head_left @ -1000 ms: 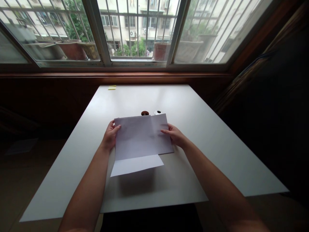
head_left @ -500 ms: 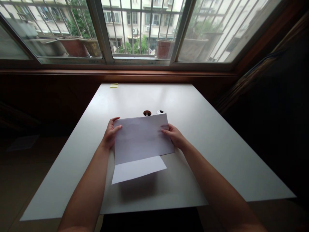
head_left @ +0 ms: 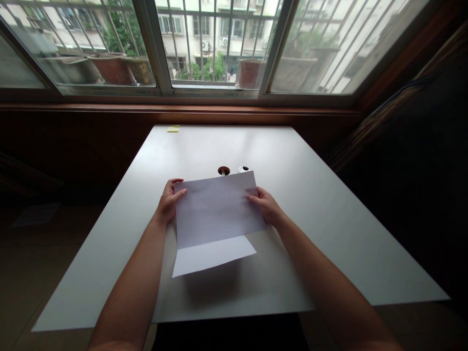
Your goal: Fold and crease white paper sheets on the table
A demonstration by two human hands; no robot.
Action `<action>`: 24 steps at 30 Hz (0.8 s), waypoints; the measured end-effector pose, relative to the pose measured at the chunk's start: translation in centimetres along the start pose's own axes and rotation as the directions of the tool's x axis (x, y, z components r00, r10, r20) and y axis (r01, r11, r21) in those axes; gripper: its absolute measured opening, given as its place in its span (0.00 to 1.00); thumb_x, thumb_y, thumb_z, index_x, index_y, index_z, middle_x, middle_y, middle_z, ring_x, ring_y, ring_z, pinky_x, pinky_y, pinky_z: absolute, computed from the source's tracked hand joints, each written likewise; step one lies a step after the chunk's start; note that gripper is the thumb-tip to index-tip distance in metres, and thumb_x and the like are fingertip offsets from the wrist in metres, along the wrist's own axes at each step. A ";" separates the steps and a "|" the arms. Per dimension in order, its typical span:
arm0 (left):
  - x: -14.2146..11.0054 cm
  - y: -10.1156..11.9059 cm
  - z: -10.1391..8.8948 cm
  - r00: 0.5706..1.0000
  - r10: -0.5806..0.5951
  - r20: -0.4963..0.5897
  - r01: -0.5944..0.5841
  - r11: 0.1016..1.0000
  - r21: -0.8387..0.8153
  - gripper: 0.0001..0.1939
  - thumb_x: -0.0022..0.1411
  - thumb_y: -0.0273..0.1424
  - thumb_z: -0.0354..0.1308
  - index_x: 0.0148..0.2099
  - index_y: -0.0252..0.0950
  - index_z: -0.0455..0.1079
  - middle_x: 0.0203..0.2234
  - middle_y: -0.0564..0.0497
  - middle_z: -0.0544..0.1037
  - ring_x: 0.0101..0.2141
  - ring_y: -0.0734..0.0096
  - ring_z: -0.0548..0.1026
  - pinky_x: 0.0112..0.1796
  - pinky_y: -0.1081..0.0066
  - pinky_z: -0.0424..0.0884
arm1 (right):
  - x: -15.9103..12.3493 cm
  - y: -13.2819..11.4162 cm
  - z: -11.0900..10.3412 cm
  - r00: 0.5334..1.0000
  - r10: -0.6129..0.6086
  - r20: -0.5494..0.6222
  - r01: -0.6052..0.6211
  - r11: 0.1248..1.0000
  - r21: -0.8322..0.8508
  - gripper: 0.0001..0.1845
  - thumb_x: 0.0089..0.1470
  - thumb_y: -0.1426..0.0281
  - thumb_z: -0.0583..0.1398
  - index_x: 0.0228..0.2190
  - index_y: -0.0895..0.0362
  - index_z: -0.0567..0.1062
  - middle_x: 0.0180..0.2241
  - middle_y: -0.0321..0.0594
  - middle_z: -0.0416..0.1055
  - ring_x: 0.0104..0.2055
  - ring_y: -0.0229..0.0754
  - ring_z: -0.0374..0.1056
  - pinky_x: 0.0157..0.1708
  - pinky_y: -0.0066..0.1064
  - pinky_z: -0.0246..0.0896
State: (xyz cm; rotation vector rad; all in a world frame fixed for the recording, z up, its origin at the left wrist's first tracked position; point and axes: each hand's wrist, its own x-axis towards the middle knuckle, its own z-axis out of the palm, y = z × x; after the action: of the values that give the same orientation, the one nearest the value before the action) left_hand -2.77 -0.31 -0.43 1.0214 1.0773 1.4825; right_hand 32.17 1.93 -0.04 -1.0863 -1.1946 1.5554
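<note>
White rectangular folded paper point(head_left: 215, 209) is up in the air over the middle of the near half of the white smooth-topped table point(head_left: 329, 234), main panel tilted toward the viewer. Its brighter lower flap point(head_left: 214, 256) bends out toward the table's near edge and throws a soft shadow on the table below. Main panel runs past the flap on the right; probably a second layer, hard to confirm from this view.

Left hand point(head_left: 168, 201): partly closed, pinching the paper's left edge, thumb on the near face, one finger showing at the top corner. Right hand point(head_left: 266, 204): similar pinch on the right edge, thumb on the face, most other fingers hidden.

Small round brown opening point(head_left: 224, 171) and white ring-shaped piece with a dark centre point(head_left: 244, 169) sit side by side, apart, around the table's centreline toward its far side. Yellow paper strips point(head_left: 173, 129) at the table's far left corner. Brown wooden sill point(head_left: 234, 109) and grey metal window frame point(head_left: 155, 48) beyond the table's far edge.
</note>
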 end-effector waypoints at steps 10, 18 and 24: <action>0.2 -0.3 -0.1 1.000 0.008 0.006 -0.008 1.000 0.011 0.25 0.51 0.34 0.70 0.49 0.40 0.67 0.33 0.53 0.74 0.31 0.71 0.74 0.31 0.73 0.71 | 0.0 -0.1 -0.4 1.000 -0.002 -0.029 0.001 1.000 -0.021 0.27 0.40 0.55 0.72 0.40 0.53 0.75 0.37 0.40 0.79 0.35 0.47 0.74 0.34 0.37 0.72; 0.4 -0.4 -0.2 1.000 -0.005 0.003 0.005 1.000 0.011 0.26 0.49 0.35 0.71 0.49 0.40 0.67 0.33 0.53 0.74 0.31 0.71 0.74 0.31 0.73 0.70 | 0.1 0.2 -0.8 1.000 -0.010 -0.018 0.010 1.000 -0.010 0.24 0.43 0.58 0.72 0.40 0.53 0.75 0.39 0.39 0.79 0.36 0.45 0.74 0.36 0.35 0.71; 0.4 -0.3 -0.2 1.000 0.004 0.008 -0.004 1.000 0.018 0.25 0.49 0.35 0.71 0.48 0.40 0.67 0.34 0.53 0.75 0.32 0.70 0.75 0.33 0.72 0.70 | 0.0 0.1 -0.8 1.000 -0.007 -0.023 0.007 1.000 -0.009 0.23 0.43 0.59 0.72 0.40 0.53 0.75 0.38 0.38 0.79 0.36 0.45 0.75 0.36 0.34 0.71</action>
State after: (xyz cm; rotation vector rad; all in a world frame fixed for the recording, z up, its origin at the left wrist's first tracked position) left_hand -2.93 0.07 -0.78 1.0419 1.0857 1.4728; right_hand 32.95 2.05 -0.29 -1.1019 -1.1895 1.5300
